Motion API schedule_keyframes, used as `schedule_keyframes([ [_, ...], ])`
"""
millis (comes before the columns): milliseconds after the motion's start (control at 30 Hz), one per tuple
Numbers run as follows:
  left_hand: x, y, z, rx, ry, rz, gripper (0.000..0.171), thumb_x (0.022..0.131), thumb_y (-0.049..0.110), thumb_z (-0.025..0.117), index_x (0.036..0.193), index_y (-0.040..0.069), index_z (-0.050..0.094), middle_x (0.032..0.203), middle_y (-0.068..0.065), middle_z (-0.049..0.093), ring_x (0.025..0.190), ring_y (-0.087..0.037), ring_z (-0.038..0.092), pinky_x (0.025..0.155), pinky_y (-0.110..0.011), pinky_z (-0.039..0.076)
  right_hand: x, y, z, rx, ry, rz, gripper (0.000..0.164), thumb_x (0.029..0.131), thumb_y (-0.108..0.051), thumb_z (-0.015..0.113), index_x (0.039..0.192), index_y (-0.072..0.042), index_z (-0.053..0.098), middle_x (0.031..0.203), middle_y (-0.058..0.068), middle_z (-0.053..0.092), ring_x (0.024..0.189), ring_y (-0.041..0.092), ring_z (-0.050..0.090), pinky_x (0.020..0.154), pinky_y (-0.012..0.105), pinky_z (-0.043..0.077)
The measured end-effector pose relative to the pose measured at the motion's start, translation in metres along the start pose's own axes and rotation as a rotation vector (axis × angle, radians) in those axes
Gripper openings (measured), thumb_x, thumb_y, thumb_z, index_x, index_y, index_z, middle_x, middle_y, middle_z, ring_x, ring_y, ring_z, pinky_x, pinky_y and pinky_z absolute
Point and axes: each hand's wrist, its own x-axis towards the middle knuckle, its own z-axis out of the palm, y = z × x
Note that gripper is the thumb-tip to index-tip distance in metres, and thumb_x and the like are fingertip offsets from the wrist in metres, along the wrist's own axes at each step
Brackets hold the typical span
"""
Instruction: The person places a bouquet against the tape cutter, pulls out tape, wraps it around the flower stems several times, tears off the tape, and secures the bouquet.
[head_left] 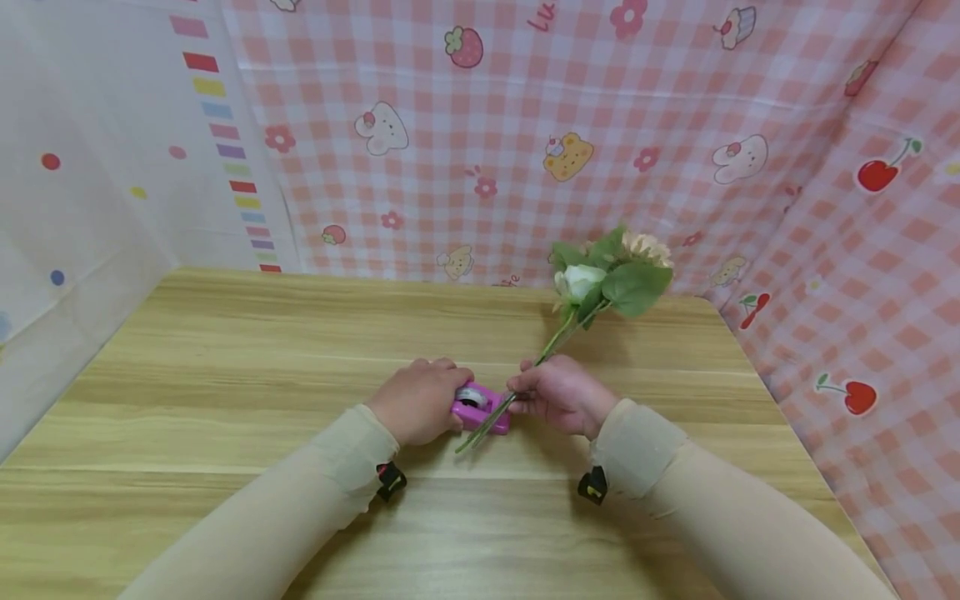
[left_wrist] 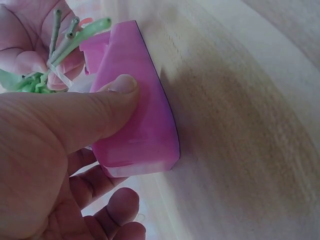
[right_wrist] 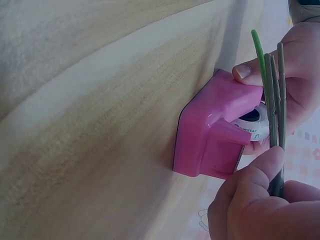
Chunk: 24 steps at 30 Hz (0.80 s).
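Observation:
A pink tape dispenser [head_left: 480,410] with a roll of clear tape [right_wrist: 255,120] in it sits on the table. My left hand [head_left: 422,400] grips it from the left side, thumb along the pink wall in the left wrist view. My right hand [head_left: 564,395] pinches the stems [right_wrist: 275,95] of a small bunch of artificial flowers just right of the dispenser. Those stems slant over the dispenser, their cut ends toward me. At the upper end are a white rose [head_left: 580,283], a pale pink bloom [head_left: 647,249] and green leaves [head_left: 637,287].
The wood-grain table [head_left: 247,367] reaches back to a pink checked cloth [head_left: 480,125] hung behind it. More cloth hangs along the right side, and a white dotted sheet [head_left: 90,167] is at the left.

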Motion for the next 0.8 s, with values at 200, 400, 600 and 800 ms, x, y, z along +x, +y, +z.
schedule_keyframes([
  [200,-0.0006,0.0011,-0.0014,-0.007,-0.002,-0.006,0.067,0.092,0.034,0.082,0.151,0.015,0.057,0.153,-0.01,0.058,0.129,-0.038,0.06,0.113,-0.051,0.05,0.0009,0.0023,-0.0001,0.004,0.013,-0.027,0.024,0.099,0.012,0.053,0.101,-0.007,0.039,0.08,0.005,0.064,0.069,0.011,0.066,0.07,0.022,0.062],
  [400,-0.0007,0.0011,-0.0012,-0.007,0.0,-0.009,0.066,0.092,0.035,0.082,0.151,0.015,0.057,0.152,-0.01,0.059,0.128,-0.037,0.061,0.112,-0.051,0.051,0.002,0.0044,-0.0002,0.02,0.051,-0.039,0.032,0.094,0.017,0.051,0.114,-0.003,0.037,0.085,0.007,0.065,0.071,0.012,0.066,0.068,0.022,0.061],
  [600,-0.0009,0.0012,-0.0011,-0.013,-0.002,-0.014,0.067,0.092,0.034,0.082,0.151,0.015,0.057,0.153,-0.01,0.058,0.129,-0.037,0.06,0.113,-0.051,0.05,0.0009,0.0053,0.0002,0.028,0.077,-0.041,0.038,0.092,0.018,0.051,0.121,-0.001,0.037,0.089,0.008,0.067,0.075,0.013,0.068,0.07,0.023,0.062],
  [800,-0.0004,0.0012,-0.0007,-0.011,-0.001,-0.014,0.068,0.092,0.035,0.082,0.151,0.015,0.057,0.153,-0.01,0.058,0.128,-0.037,0.06,0.112,-0.051,0.051,-0.0011,0.0038,0.0003,0.036,0.105,-0.027,0.034,0.095,0.016,0.05,0.122,-0.001,0.038,0.091,0.009,0.067,0.078,0.014,0.068,0.074,0.026,0.063],
])
